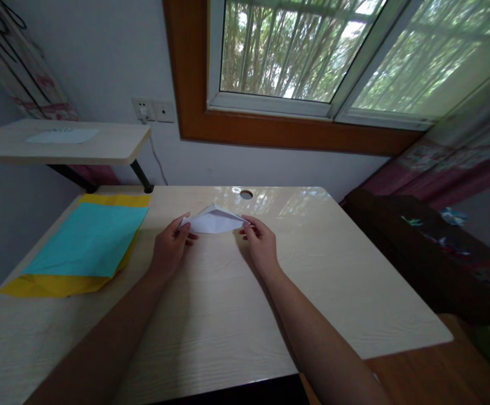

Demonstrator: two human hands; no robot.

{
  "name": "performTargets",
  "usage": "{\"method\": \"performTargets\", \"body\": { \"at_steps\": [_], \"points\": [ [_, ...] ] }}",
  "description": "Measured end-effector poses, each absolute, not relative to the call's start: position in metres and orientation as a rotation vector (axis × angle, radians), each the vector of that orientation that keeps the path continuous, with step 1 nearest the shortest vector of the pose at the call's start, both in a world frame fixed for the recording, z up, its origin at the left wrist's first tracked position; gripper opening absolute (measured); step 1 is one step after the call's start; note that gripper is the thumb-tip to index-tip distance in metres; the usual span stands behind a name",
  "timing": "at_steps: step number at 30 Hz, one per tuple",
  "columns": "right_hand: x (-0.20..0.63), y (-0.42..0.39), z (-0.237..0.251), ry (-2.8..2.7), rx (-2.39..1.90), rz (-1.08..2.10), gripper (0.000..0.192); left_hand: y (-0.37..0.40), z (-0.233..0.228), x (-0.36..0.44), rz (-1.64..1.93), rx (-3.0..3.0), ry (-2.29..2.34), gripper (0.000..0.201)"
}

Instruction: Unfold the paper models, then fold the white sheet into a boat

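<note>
A folded white paper boat (215,220) is held up over the far middle of the table, its peak pointing upward. My left hand (171,243) pinches its left tip between thumb and fingers. On the other side, my right hand (260,239) grips the right tip the same way. The paper's back side is hidden from view.
Turquoise paper (90,239) lies over yellow paper (59,286) on the table's left. Behind them stands a raised shelf (0,143) bearing a pale sheet (63,135). The light wooden table (337,270) has a round hole (246,194) near its back edge, below a window (278,50).
</note>
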State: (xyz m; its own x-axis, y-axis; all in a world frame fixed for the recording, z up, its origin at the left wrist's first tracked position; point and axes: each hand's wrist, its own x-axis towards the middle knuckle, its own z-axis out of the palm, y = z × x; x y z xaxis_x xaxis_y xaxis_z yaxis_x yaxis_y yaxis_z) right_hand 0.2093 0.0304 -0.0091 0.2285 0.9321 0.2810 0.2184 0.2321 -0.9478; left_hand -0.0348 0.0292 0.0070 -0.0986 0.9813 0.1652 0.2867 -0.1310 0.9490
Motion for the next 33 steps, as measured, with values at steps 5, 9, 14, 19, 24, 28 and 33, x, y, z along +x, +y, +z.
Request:
{"method": "performTargets", "body": {
  "at_steps": [5,9,14,19,24,28,33],
  "points": [
    [0.208,0.029,-0.004,-1.179,-1.232,0.731,0.030,0.033,0.005,-0.036,1.409,1.346,1.427,0.044],
    [0.205,0.028,-0.002,-1.161,-1.188,0.729,0.028,0.033,0.004,-0.037,1.412,1.351,1.428,0.037],
    [0.205,0.026,-0.004,-1.271,-1.126,0.734,0.027,0.031,0.005,-0.034,1.380,1.385,1.405,0.038],
    [0.205,0.020,0.003,-1.528,-1.084,0.599,0.021,0.029,0.006,-0.031,1.350,1.370,1.382,0.037],
    [0.200,0.014,0.012,-1.773,-0.972,0.487,0.021,0.029,0.003,-0.029,1.296,1.330,1.300,0.045],
    [0.199,0.016,0.008,-1.850,-0.902,0.396,0.023,0.030,0.001,-0.027,1.234,1.257,1.195,0.051],
    [0.200,0.020,0.000,-1.877,-0.886,0.303,0.024,0.031,0.001,-0.026,1.201,1.183,1.144,0.050]
  ]
}}
